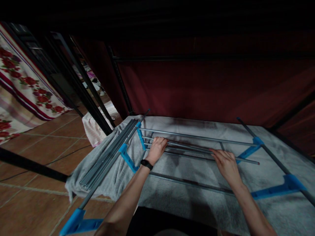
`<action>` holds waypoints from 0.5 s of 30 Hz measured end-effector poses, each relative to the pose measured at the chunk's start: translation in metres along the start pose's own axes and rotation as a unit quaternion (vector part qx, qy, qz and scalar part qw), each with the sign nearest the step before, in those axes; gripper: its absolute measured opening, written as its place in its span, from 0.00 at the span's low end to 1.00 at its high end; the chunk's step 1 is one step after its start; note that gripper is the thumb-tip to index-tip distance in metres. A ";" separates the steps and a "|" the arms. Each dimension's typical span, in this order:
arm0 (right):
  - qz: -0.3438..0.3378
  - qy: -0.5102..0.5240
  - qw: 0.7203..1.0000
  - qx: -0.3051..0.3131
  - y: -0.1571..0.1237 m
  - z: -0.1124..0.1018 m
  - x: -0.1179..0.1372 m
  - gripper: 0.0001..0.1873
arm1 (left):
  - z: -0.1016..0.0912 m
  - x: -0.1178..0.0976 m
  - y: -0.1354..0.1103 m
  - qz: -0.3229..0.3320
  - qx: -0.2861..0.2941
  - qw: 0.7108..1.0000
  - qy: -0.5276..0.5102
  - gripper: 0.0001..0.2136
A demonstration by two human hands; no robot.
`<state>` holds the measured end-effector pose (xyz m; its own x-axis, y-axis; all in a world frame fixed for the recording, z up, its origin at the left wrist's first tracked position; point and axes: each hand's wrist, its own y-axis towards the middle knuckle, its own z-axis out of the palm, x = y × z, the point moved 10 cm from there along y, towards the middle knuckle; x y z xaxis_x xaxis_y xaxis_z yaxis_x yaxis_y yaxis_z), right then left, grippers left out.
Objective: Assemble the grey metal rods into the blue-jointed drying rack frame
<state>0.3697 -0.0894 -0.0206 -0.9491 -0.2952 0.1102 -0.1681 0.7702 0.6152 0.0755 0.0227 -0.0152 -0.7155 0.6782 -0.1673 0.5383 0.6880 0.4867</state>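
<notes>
A metal drying rack with grey rods [197, 137] and blue plastic joints [248, 151] lies flat on a grey towel [187, 193]. My left hand [157, 148], a black band on its wrist, curls its fingers over the rods near the left blue joint [140, 136]. My right hand [225, 162] closes its fingers round one loose grey rod [246, 160] whose end sticks out to the right. A bundle of further grey rods [108, 154] lies along the towel's left edge.
A dark red fabric wall [209, 88] on a black frame stands behind the towel. Brown floor tiles [36, 196] spread to the left, with black frame bars [81, 88], a pale pink cloth [92, 127] and a floral bedsheet [22, 78] beyond.
</notes>
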 end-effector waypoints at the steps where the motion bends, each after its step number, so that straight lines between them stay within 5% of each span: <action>1: 0.001 -0.001 1.000 0.002 0.001 0.000 0.000 0.18 | -0.002 -0.001 -0.001 0.001 -0.007 1.000 -0.001 0.13; 5: 0.005 0.001 1.000 0.008 0.005 0.001 0.000 0.19 | -0.016 -0.002 -0.012 -0.016 -0.067 0.998 -0.011 0.15; 8: 0.003 0.002 1.000 0.009 0.007 0.001 0.001 0.19 | -0.028 0.023 -0.035 -0.123 -0.160 0.979 -0.032 0.14; 12: -0.006 0.003 1.000 0.019 0.009 0.002 0.006 0.21 | -0.036 0.094 -0.088 -0.365 -0.332 0.864 -0.100 0.16; 15: -0.016 0.001 0.999 0.031 0.010 0.002 0.008 0.21 | -0.026 0.137 -0.106 -0.459 -0.376 0.787 -0.167 0.25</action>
<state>0.3595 -0.0824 -0.0152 -0.9421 -0.3223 0.0929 -0.2154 0.7936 0.5691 -0.0908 0.0358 -0.0674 -0.4246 0.1003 -0.8998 -0.6429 0.6663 0.3777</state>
